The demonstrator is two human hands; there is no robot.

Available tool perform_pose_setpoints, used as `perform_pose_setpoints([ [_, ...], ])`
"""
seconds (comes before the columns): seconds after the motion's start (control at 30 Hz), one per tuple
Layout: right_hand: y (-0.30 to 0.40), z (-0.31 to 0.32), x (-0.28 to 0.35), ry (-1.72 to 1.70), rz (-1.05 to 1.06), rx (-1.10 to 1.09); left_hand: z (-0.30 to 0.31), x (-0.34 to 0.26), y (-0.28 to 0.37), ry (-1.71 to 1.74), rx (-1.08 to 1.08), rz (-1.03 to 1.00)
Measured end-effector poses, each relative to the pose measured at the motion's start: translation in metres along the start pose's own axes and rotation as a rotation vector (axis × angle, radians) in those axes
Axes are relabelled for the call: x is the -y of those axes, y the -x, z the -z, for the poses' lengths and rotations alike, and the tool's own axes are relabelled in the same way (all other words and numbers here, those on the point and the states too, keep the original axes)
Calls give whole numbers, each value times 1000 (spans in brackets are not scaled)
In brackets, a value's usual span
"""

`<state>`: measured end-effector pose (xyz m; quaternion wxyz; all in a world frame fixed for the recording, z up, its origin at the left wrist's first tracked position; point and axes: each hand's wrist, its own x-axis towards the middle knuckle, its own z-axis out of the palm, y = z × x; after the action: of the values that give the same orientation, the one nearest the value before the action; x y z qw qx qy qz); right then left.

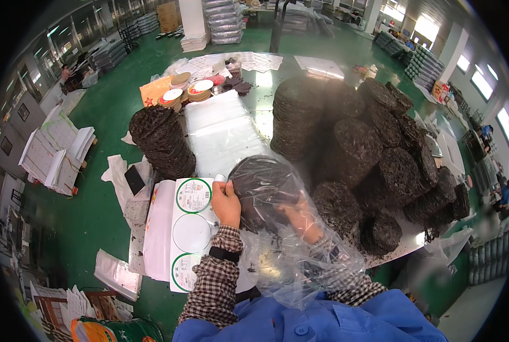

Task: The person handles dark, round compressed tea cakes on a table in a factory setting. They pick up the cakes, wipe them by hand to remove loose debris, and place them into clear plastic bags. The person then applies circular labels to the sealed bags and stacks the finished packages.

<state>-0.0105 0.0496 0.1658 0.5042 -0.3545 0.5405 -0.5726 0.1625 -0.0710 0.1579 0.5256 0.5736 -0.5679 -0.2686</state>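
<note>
A clear plastic bag (275,265) lies in front of me with dark, round, pressed discs (263,184) inside, probably dried seaweed. My right hand (303,218) is inside the bag against the discs, its fingers partly hidden by the shiny film. At the bag's left edge is my left hand (228,204), its fingers bent around the edge near a small white roll or cap (220,177). Just left of that hand lies a sheet of round labels (192,233) with green rims. Beyond the bag lies a pile of flat clear bags (220,128).
Tall stacks of dark discs (297,115) fill the right side of the metal table (397,256). Another stack (162,141) stands at left, near a black phone (134,180). Round cards (173,96) and paper sheets (263,61) lie at the far side.
</note>
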Motion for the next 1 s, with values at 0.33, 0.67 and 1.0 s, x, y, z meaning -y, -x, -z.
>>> perform_pose_setpoints([
  [0.33, 35, -34, -50, 38, -755, -64, -10, 96, 95, -557, 230, 46],
  [0.67, 20, -27, -106, 273, -809, -347, 41, 105, 190, 83, 484, 482],
  [1.0, 12, -25, -124, 582, -408, -485, 93, -1, 124, -649, 741, -41],
])
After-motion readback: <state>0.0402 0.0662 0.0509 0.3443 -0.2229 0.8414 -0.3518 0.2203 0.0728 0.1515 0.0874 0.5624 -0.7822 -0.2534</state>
